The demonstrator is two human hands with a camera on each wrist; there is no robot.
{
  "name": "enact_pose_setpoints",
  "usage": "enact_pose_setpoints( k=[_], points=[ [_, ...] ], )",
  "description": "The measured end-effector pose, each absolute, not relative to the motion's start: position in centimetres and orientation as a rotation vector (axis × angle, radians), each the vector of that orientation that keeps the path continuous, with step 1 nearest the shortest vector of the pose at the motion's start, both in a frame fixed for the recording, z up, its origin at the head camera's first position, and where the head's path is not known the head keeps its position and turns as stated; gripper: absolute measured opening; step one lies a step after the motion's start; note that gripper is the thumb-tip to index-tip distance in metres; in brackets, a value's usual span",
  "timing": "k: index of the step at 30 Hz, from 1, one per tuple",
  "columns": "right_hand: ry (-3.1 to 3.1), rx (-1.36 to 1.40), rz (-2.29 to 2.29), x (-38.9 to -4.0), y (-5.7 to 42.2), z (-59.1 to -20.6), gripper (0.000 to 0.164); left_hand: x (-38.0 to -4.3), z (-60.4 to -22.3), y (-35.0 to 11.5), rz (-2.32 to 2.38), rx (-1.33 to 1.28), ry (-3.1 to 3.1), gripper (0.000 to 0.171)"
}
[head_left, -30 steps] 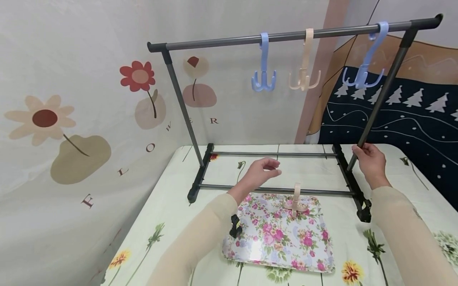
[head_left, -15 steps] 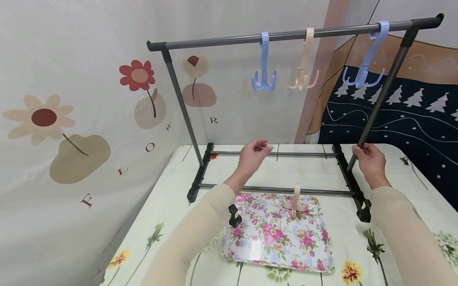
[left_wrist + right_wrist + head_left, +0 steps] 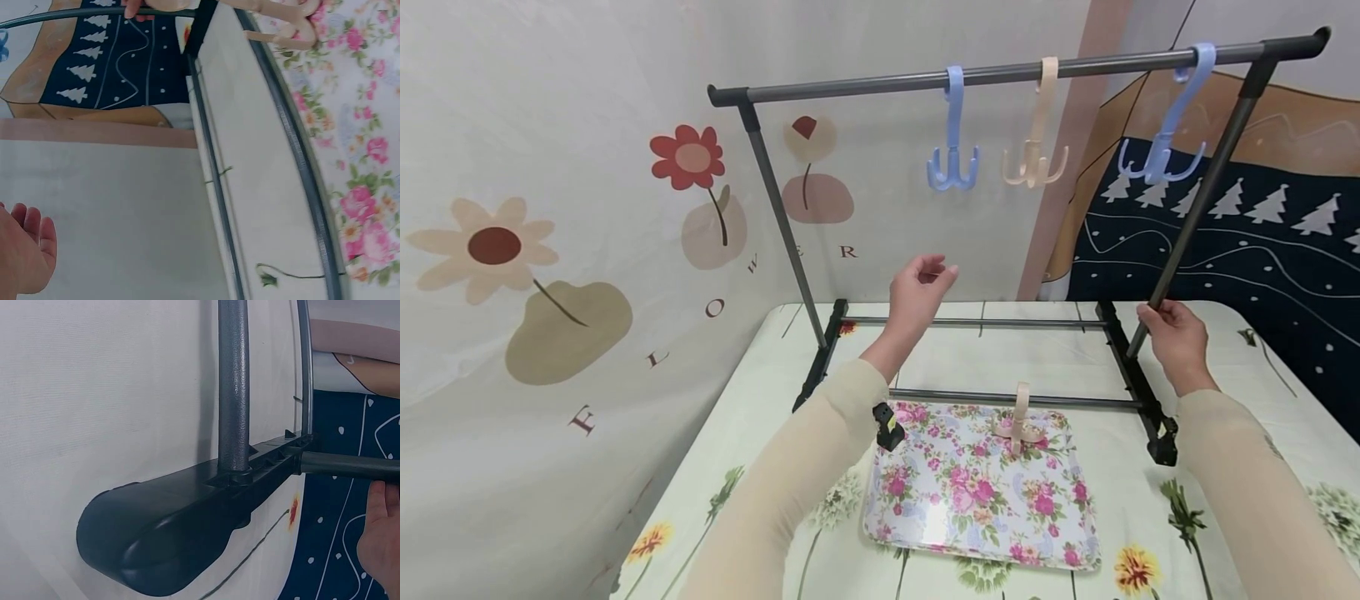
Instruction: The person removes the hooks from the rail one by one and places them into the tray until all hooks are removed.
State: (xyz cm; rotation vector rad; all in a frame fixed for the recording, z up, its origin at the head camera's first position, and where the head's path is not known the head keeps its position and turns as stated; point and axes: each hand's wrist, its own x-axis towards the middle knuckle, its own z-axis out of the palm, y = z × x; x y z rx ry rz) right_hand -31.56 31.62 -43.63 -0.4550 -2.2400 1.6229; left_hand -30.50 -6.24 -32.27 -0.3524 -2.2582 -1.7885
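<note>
A dark metal rack stands on the table, its top bar (image 3: 865,84) carrying a blue hook hanger (image 3: 953,137), a beige hook hanger (image 3: 1034,137) and a second blue hook hanger (image 3: 1167,125). My left hand (image 3: 916,296) is raised in front of the rack's opening, fingers loosely bent around nothing. Low on the rack's right post (image 3: 1198,196), my right hand (image 3: 1180,346) grips with thumb and fingers; the right wrist view has its fingers (image 3: 377,501) against the tube. Another beige hook hanger (image 3: 1019,425) lies on a floral tray (image 3: 940,517).
Two lower crossbars join the rack's black feet (image 3: 1163,446). The table wears a flower-print cloth (image 3: 752,500). Behind hang a pale flower curtain (image 3: 880,50) and a dark fabric with white trees (image 3: 1240,242). A small black device (image 3: 887,427) sits at my left wrist.
My left hand has risen and shifted left, from above the front crossbar to above the rear one. The right hand keeps its place on the post.
</note>
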Motion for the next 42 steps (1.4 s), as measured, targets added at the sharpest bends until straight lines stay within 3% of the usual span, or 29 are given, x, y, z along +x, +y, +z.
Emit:
enact_pose_setpoints(
  k=[7,13,19,27,42],
  points=[
    [-2.306,-0.446,1.613,-30.7,30.9,-42.4,0.031,-31.2,-29.3,-6.2,-1.741,-0.258,-2.159,0.035],
    [-2.273,-0.452,1.615,-30.8,31.0,-42.8,0.047,-31.2,-26.9,-6.3,-1.719,-0.217,-2.096,0.036],
    [-2.270,-0.454,1.601,-30.8,30.9,-42.8,0.045,-31.2,-24.8,-6.0,-1.684,-0.177,-2.011,0.033],
    [-2.292,-0.460,1.598,-30.6,30.7,-42.4,0.027,-31.1,-21.7,-5.1,-1.707,-0.208,-1.906,0.032],
    [-2.296,-0.421,1.605,-30.5,30.9,-42.6,0.022,-30.7,-17.6,-1.4,-1.672,-0.196,-1.832,0.032]
  ],
)
